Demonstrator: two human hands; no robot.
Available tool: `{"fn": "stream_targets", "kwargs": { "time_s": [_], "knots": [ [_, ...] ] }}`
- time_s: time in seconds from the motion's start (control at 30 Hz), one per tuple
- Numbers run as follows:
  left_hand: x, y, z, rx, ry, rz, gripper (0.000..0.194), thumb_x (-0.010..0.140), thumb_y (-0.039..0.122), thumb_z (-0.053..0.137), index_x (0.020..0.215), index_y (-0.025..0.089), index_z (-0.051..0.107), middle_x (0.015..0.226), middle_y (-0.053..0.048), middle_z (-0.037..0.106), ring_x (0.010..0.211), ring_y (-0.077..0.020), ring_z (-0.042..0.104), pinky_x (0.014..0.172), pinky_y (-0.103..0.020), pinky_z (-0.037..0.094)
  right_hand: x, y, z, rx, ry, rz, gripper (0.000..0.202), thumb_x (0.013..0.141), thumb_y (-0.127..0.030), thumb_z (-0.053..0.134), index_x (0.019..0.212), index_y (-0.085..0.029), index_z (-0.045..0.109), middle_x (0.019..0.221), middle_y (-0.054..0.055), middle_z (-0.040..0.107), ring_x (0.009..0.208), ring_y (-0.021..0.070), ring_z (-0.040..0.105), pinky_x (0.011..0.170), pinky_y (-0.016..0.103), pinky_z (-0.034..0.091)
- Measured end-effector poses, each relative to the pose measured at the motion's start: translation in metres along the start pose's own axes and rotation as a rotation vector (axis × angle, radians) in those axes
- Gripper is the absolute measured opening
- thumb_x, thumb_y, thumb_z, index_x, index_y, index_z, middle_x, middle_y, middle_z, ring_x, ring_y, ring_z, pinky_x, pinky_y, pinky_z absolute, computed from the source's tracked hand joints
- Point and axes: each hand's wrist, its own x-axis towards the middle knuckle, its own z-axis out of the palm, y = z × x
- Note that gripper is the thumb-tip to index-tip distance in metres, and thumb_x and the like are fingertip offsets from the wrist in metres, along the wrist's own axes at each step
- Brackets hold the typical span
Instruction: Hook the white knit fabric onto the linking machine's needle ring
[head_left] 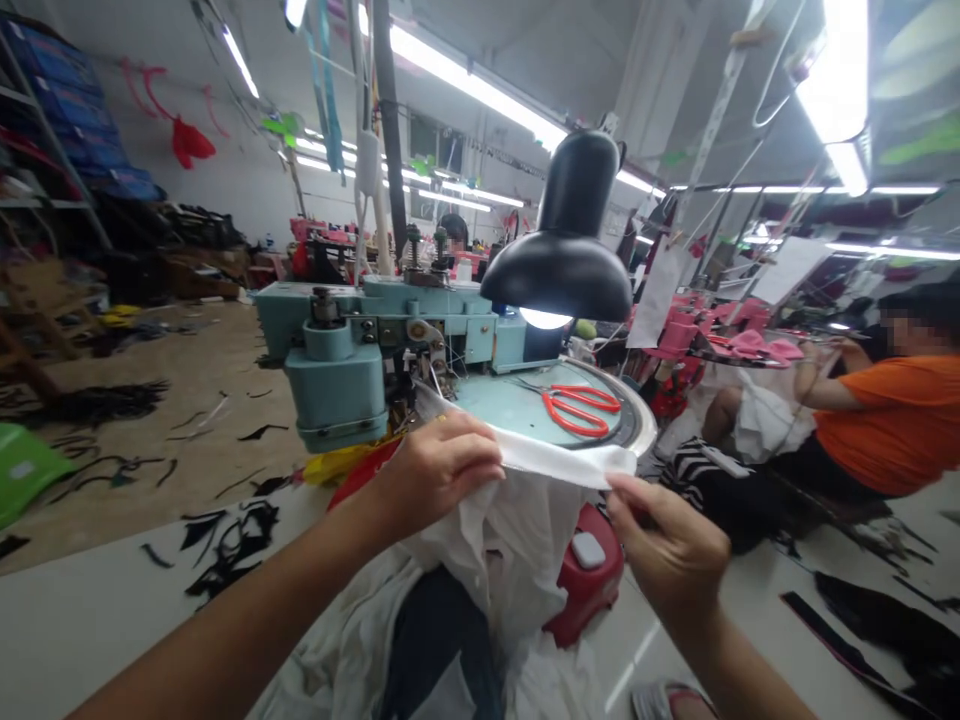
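Note:
A white fabric band (551, 460) is stretched between my two hands in front of a teal sewing machine (337, 375). My left hand (446, 465) pinches the band near the machine's needle area. At the band's other end, the fingertips of my right hand (667, 535) are closed on its edge. The rest of the white cloth (517, 530) hangs down below the band. Just beyond it, scissors with red handles (581, 408) lie on the machine's round table (487, 400).
A black lamp (559, 270) hangs over the round table. Below stands a red stool (592, 580). At the right sits a person in an orange top (889, 420), beside pink machines (679, 335). Black scraps (236, 545) lie at the left.

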Motion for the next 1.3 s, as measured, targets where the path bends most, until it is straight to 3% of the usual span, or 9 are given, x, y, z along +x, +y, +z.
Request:
{"fn": "stream_targets", "kwargs": {
  "time_s": [0.13, 0.27, 0.5, 0.63, 0.77, 0.93, 1.07, 1.2, 1.3],
  "knots": [
    [0.000, -0.001, -0.002, 0.013, -0.023, -0.014, 0.006, 0.086, 0.016, 0.069, 0.092, 0.017, 0.068, 0.094, -0.006, 0.069, 0.092, -0.0158, 0.063, 0.086, -0.029, 0.053, -0.011, -0.017, 0.030, 0.428, 0.100, 0.604, 0.019, 0.084, -0.035, 0.072, 0.094, -0.019, 0.071, 0.076, 0.003, 0.075, 0.065, 0.0171, 0.069, 0.061, 0.027, 0.058],
    [0.001, -0.001, -0.002, 0.011, -0.009, -0.036, 0.005, 0.087, 0.017, 0.068, 0.092, 0.017, 0.069, 0.093, -0.006, 0.069, 0.091, -0.0165, 0.063, 0.085, -0.030, 0.054, -0.004, -0.024, 0.031, 0.636, 0.131, 0.861, 0.028, 0.075, -0.040, 0.080, 0.088, -0.018, 0.068, 0.073, 0.001, 0.072, 0.066, 0.0160, 0.067, 0.058, 0.024, 0.054],
    [-0.003, -0.009, -0.001, -0.072, 0.022, -0.035, 0.001, 0.087, 0.017, 0.069, 0.088, 0.017, 0.069, 0.090, -0.006, 0.070, 0.090, -0.0176, 0.063, 0.084, -0.032, 0.054, -0.002, -0.019, 0.019, 0.834, 0.011, 0.952, 0.029, 0.068, -0.038, 0.087, 0.077, -0.019, 0.067, 0.061, -0.002, 0.068, 0.054, 0.0110, 0.061, 0.054, 0.020, 0.050],
    [-0.003, -0.010, -0.002, -0.069, 0.014, -0.053, 0.005, 0.086, 0.019, 0.070, 0.090, 0.017, 0.070, 0.091, -0.007, 0.069, 0.091, -0.0176, 0.064, 0.083, -0.031, 0.054, -0.003, -0.021, 0.023, 0.751, 0.007, 0.943, 0.027, 0.069, -0.034, 0.087, 0.081, -0.019, 0.069, 0.071, -0.001, 0.072, 0.064, 0.0111, 0.065, 0.060, 0.018, 0.052],
    [-0.002, -0.010, -0.005, -0.110, -0.013, -0.065, 0.002, 0.085, 0.017, 0.070, 0.087, 0.016, 0.069, 0.092, -0.007, 0.068, 0.091, -0.0167, 0.064, 0.082, -0.029, 0.054, -0.003, -0.028, 0.022, 0.731, -0.041, 0.925, 0.028, 0.067, -0.034, 0.088, 0.073, -0.018, 0.067, 0.066, 0.000, 0.071, 0.058, 0.0091, 0.062, 0.054, 0.015, 0.049],
    [-0.003, -0.013, -0.004, -0.087, -0.006, -0.022, 0.007, 0.084, 0.017, 0.072, 0.091, 0.016, 0.069, 0.092, -0.006, 0.069, 0.091, -0.0170, 0.063, 0.084, -0.030, 0.053, 0.002, -0.038, 0.028, 0.583, 0.093, 0.830, 0.033, 0.075, -0.041, 0.080, 0.099, -0.020, 0.072, 0.070, 0.002, 0.075, 0.064, 0.0146, 0.068, 0.063, 0.024, 0.057],
    [-0.001, -0.014, -0.002, -0.090, 0.005, -0.011, 0.006, 0.084, 0.016, 0.072, 0.090, 0.016, 0.070, 0.091, -0.006, 0.069, 0.090, -0.0168, 0.063, 0.083, -0.030, 0.054, 0.000, -0.042, 0.030, 0.457, 0.115, 0.847, 0.025, 0.074, -0.040, 0.081, 0.078, -0.016, 0.073, 0.067, 0.003, 0.073, 0.060, 0.0126, 0.066, 0.059, 0.021, 0.054],
    [-0.001, -0.014, -0.002, -0.128, 0.019, 0.010, 0.003, 0.085, 0.015, 0.071, 0.087, 0.016, 0.070, 0.089, -0.006, 0.070, 0.088, -0.0165, 0.064, 0.082, -0.029, 0.055, -0.008, -0.042, 0.025, 0.641, 0.137, 0.904, 0.028, 0.069, -0.037, 0.085, 0.078, -0.017, 0.068, 0.064, 0.000, 0.070, 0.056, 0.0105, 0.063, 0.052, 0.017, 0.050],
    [-0.003, -0.016, 0.000, -0.118, 0.046, 0.028, 0.004, 0.084, 0.015, 0.071, 0.087, 0.016, 0.069, 0.088, -0.006, 0.070, 0.088, -0.0172, 0.064, 0.082, -0.030, 0.055, -0.009, -0.041, 0.028, 0.727, 0.219, 0.946, 0.034, 0.065, -0.034, 0.089, 0.079, -0.019, 0.061, 0.062, -0.003, 0.069, 0.058, 0.0106, 0.066, 0.056, 0.017, 0.053]
  ]
}}
